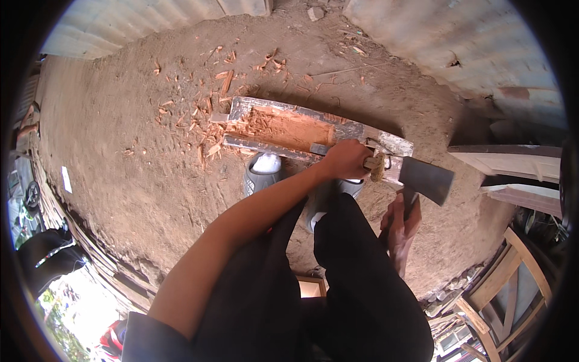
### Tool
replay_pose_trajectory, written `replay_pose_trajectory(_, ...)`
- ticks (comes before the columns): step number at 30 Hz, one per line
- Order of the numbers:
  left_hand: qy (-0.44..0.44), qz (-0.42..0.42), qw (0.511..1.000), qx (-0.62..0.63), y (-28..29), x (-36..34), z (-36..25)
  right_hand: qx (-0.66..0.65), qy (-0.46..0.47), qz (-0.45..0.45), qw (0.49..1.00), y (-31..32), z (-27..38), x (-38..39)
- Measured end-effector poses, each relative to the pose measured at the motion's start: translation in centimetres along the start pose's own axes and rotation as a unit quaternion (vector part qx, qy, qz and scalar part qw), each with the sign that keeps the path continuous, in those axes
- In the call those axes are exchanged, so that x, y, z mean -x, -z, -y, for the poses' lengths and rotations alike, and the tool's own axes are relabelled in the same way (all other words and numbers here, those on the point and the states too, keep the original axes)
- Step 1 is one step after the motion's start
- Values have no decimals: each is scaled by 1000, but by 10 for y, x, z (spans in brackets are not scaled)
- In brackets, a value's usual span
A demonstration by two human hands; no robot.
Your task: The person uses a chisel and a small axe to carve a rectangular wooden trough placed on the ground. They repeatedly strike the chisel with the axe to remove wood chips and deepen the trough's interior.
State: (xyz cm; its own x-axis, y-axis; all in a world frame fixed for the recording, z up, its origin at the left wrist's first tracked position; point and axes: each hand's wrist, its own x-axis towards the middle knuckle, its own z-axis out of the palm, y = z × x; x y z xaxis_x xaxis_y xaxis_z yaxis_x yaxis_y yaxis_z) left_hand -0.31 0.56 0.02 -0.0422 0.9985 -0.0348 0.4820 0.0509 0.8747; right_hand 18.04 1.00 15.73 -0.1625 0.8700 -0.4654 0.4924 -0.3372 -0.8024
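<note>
A long, weathered wooden piece (283, 128) with a hollowed middle full of shavings lies on the ground by my feet. My left hand (347, 158) is closed on a chisel (374, 163) with a frayed wooden handle, its metal lying across the piece's right part. My right hand (399, 223) grips the handle of a broad, dark, square-headed metal tool (426, 180), held low at the right, its head just right of the chisel handle. My sandalled feet (263, 173) are close to the piece's near side.
Wood shavings (226, 81) are scattered over the dirt ground (120, 120). Corrugated sheets (500, 60) edge the top. Pale boards (506, 161) lie at right above a wooden frame (506, 283). Planks (105, 268) line the left edge. Part of another person (29, 128) shows at far left.
</note>
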Motion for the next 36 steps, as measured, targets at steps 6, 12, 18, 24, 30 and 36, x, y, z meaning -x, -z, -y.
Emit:
replay_pose_trajectory(6, -20, -41, 999, 0, 3, 4, 8, 62, -13, 54, 997, -6, -14, -5)
replay_pose_trajectory(12, -7, -24, 1000, -13, 6, 4, 8, -31, -31, -8, 999, -17, -20, -1)
replay_pose_trajectory(18, -20, -52, 998, -13, 6, 7, 13, 11, -3, 48, 999, 6, -11, -11)
replay_pose_trajectory(24, -15, -25, 999, -32, 10, 5, 17, 91, -22, 55, 994, -14, -16, -7)
replay_pose_trajectory(30, -32, -69, 997, -15, 4, 6, 23, -14, -4, -13, 1000, -22, -16, -9)
replay_pose_trajectory(36, -5, -34, 998, -58, 19, 13, 19, 43, -38, 88, 994, -5, -16, -17)
